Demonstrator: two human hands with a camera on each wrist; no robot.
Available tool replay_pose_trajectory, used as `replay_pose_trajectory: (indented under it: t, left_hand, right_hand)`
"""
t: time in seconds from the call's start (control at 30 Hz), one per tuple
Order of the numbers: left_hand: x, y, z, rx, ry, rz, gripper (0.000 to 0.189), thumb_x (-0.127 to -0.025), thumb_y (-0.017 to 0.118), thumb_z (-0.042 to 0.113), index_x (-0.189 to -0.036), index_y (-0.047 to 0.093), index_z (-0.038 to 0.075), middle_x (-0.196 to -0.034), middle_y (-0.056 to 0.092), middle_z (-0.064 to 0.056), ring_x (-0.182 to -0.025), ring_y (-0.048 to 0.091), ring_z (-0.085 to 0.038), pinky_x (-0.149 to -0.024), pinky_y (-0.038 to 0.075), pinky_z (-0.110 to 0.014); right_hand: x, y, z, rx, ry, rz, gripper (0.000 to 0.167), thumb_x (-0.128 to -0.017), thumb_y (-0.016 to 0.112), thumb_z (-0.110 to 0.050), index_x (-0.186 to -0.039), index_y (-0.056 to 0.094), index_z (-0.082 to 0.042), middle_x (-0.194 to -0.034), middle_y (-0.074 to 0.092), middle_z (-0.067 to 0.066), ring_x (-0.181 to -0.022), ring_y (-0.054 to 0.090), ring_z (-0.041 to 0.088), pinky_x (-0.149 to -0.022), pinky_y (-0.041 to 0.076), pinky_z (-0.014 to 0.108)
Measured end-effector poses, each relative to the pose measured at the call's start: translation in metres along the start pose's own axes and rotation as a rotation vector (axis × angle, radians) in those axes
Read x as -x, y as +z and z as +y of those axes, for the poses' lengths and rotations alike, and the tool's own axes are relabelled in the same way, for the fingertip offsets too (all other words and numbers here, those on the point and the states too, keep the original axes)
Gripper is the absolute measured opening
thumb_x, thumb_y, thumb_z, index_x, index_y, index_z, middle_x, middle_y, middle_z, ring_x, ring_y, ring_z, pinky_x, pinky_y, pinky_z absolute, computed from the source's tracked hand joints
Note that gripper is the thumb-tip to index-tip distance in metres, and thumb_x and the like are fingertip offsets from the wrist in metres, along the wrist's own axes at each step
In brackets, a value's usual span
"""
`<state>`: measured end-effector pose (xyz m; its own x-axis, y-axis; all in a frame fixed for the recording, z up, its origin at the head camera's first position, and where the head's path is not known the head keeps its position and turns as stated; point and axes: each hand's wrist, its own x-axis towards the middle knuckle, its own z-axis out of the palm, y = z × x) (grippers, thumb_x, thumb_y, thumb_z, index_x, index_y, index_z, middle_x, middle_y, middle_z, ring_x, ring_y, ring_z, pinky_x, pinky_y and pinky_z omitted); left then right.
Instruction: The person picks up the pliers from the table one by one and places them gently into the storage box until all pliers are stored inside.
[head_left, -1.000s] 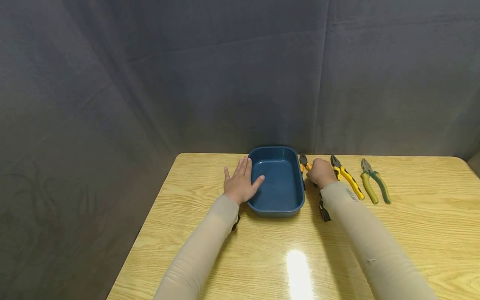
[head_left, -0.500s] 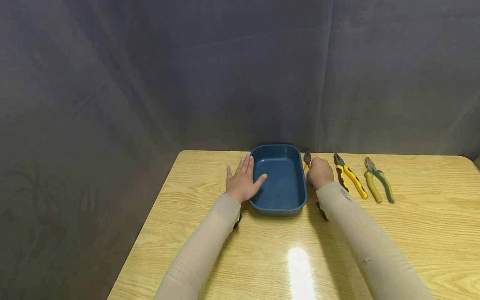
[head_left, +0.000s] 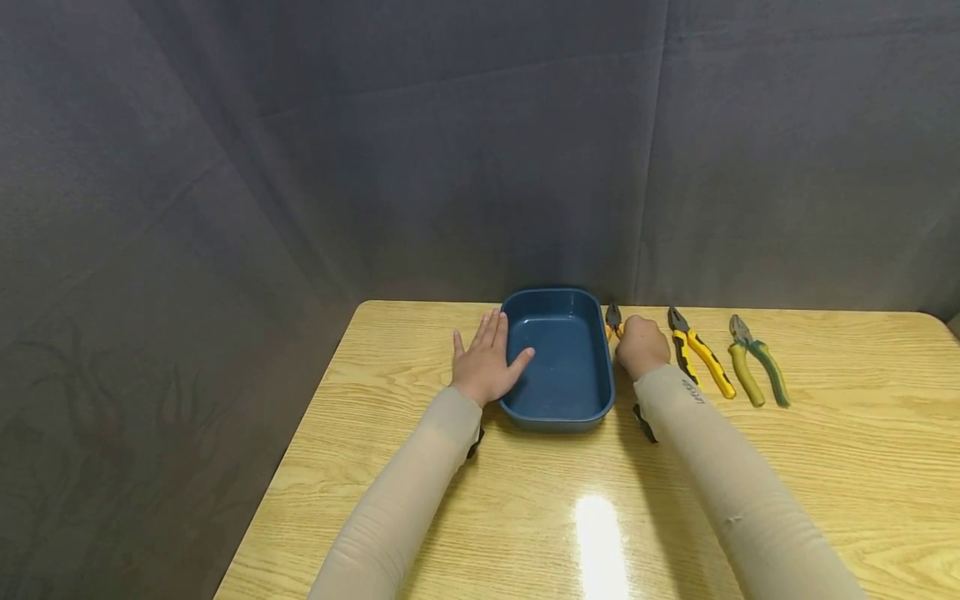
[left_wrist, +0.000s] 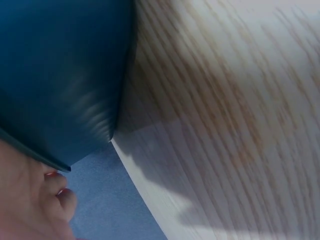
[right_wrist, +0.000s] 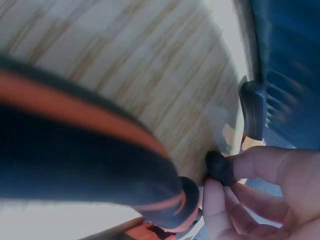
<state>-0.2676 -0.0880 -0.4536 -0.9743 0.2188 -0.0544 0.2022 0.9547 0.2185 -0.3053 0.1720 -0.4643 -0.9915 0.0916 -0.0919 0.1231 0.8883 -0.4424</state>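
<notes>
In the head view my left hand (head_left: 483, 365) lies against the left side of a blue rectangular tray (head_left: 557, 422), fingers straight and thumb over the rim. Right of the tray are pliers (head_left: 613, 317) with a dark head and orange-and-black handles. My right hand (head_left: 642, 346) covers much of them. In the right wrist view, its thumb and fingers pinch a black handle end (right_wrist: 220, 167). The other handle (right_wrist: 253, 110) lies beside the tray wall. A black handle with red-orange stripes (right_wrist: 90, 145) looms blurred near that camera; what it belongs to is unclear.
Yellow-and-black pliers (head_left: 701, 354) lie just right of my right hand. Farther right lie green-and-yellow pliers (head_left: 753, 362). A grey cloth (head_left: 480, 167) hangs behind the wooden table (head_left: 525, 517), close to its back edge.
The head view has shifted slightly. My right hand has moved a little left, away from the yellow-and-black pliers and closer to the tray. My left hand keeps its place on the tray.
</notes>
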Motion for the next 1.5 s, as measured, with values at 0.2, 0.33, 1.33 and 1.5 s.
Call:
replay_pose_trajectory:
  t: [0.2,0.33,1.33,1.5]
  left_hand:
    - [-0.001,0.002,-0.001,-0.020,0.000,0.001,0.085,-0.103,0.030,0.066,-0.164,0.008,0.012,-0.171,0.004,-0.003,-0.157,0.003,-0.019,-0.121,-0.001,-0.061]
    - [0.000,0.002,-0.001,-0.019,-0.008,-0.002,0.085,-0.103,0.030,0.066,-0.164,0.008,0.012,-0.171,0.004,-0.003,-0.157,0.002,-0.019,-0.122,-0.001,-0.061]
    - [0.000,0.001,-0.004,0.015,-0.015,-0.001,0.086,-0.102,0.033,0.066,-0.164,0.008,0.011,-0.171,0.005,-0.003,-0.157,0.004,-0.020,-0.121,0.000,-0.061]
    - [0.000,0.001,-0.003,0.016,-0.016,-0.006,0.087,-0.102,0.031,0.068,-0.164,0.007,0.011,-0.171,0.004,-0.003,-0.157,0.003,-0.020,-0.122,-0.001,-0.061]
  right_hand:
    - [0.001,-0.001,0.001,0.009,0.009,-0.005,0.010,-0.085,0.056,0.002,-0.086,0.065,0.006,-0.077,0.060,0.017,-0.069,0.058,0.031,-0.061,0.048,0.042]
    - [0.001,-0.002,0.000,0.014,0.017,-0.021,0.011,-0.086,0.058,0.001,-0.090,0.066,0.008,-0.077,0.060,0.017,-0.069,0.058,0.031,-0.061,0.048,0.041]
    - [0.001,-0.014,0.013,-0.517,0.132,-0.202,0.015,-0.083,0.061,-0.006,-0.075,0.049,-0.004,-0.079,0.046,0.010,-0.060,0.059,0.018,-0.061,0.062,0.037]
    - [0.005,-0.023,0.009,-0.696,0.236,-0.285,0.008,-0.085,0.060,-0.002,-0.087,0.054,0.002,-0.083,0.052,0.010,-0.063,0.061,0.015,-0.067,0.062,0.035]
